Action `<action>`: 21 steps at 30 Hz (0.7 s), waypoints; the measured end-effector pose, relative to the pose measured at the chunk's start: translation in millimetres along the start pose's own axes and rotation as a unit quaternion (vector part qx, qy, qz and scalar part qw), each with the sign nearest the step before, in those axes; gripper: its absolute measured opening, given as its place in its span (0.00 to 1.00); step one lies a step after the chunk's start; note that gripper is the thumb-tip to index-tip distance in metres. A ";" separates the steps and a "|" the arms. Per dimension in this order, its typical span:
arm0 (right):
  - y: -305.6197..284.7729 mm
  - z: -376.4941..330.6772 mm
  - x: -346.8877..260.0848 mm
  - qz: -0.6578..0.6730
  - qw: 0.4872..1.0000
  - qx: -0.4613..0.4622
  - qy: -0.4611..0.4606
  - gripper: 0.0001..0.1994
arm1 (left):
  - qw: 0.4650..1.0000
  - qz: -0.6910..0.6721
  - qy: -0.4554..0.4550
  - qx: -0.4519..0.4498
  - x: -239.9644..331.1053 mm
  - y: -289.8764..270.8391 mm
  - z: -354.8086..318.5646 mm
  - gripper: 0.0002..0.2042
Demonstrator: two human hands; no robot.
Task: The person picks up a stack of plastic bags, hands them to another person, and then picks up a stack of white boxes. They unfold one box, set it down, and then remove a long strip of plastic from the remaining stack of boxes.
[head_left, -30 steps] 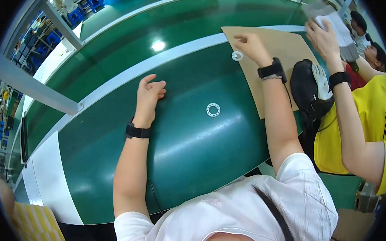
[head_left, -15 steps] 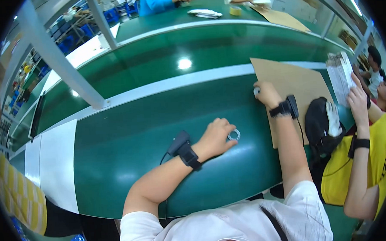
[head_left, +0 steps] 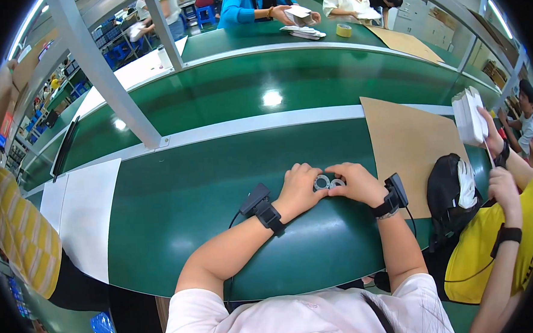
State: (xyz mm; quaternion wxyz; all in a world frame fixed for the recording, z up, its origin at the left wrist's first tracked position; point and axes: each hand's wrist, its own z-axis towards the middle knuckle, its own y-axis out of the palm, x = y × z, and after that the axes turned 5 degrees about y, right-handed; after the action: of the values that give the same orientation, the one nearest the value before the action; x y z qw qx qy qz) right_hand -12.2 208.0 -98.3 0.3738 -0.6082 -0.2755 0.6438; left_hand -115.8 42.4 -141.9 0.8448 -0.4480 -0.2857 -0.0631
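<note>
Over the middle of the green table, my left hand closes its thumb and fingers on a grey ring with an open centre. Right beside it, my right hand pinches a second grey ring, partly covered by the fingers. The two rings sit side by side and seem to touch. What the rings are, I cannot tell. Each of my wrists carries a black strap with a small black device and a cable.
A brown cardboard sheet lies to the right, with a black bag on its near edge. At far right a co-worker in yellow holds a white stack. White sheets cover the left end. A metal post rises at back left.
My right hand has come from the cardboard's left edge, nearer and to the left, bringing its grey ring beside the one in my left hand. The view has shifted slightly.
</note>
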 end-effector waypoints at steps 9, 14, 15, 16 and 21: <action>-68.1 14.2 -27.7 0.057 0.988 0.144 0.015 0.24 | 0.965 -0.229 -0.126 -0.005 -34.1 -20.8 11.2 0.24; -123.6 39.6 -13.4 0.225 0.936 0.245 0.118 0.20 | 0.897 -0.378 -0.223 -0.043 -51.0 -34.0 24.0 0.16; -121.3 41.7 -7.1 0.219 0.934 0.253 0.125 0.20 | 0.882 -0.408 -0.231 -0.052 -55.4 -37.2 23.7 0.15; -113.7 45.3 5.5 0.171 0.949 0.245 0.102 0.20 | 0.879 -0.409 -0.238 -0.057 -57.8 -37.6 23.2 0.13; -73.5 56.9 24.2 0.056 0.979 0.170 0.098 0.21 | 0.904 -0.354 -0.232 -0.057 -56.1 -38.1 18.2 0.12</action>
State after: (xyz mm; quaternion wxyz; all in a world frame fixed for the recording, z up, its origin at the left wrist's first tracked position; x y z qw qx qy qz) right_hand -57.3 275.3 -46.5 0.4598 -0.6105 -0.0896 0.6386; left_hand -183.9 26.0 -136.8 0.6497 -0.3666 -0.6092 -0.2690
